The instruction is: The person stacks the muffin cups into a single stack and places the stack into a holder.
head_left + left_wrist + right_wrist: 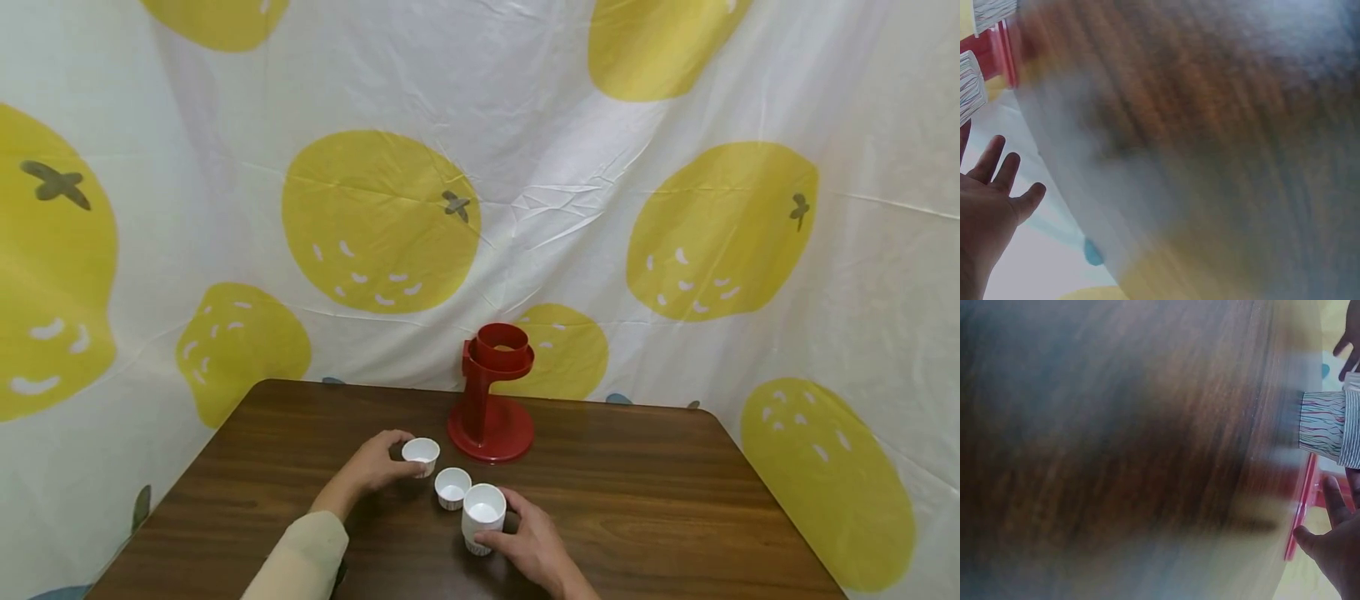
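Observation:
In the head view my left hand (377, 465) holds a small white paper cup (422, 452) by its sides, thumb in front and fingers behind. My right hand (534, 542) grips a stack of white paper cups (482, 527), one sitting over another, mouth up. Between the hands another small paper cup (452, 490) stands upright on the table, close beside the stack. The right wrist view shows the stack's lower cup (1321, 422) with coloured wavy lines. In the left wrist view the held cup (969, 87) is cut off by the frame's edge.
Behind the cups stands a red plastic stand (491, 425) with a round base and a ring holder (501, 354) on top. The brown wooden table (660, 500) reaches back to a white curtain (540, 208) printed with yellow lemons.

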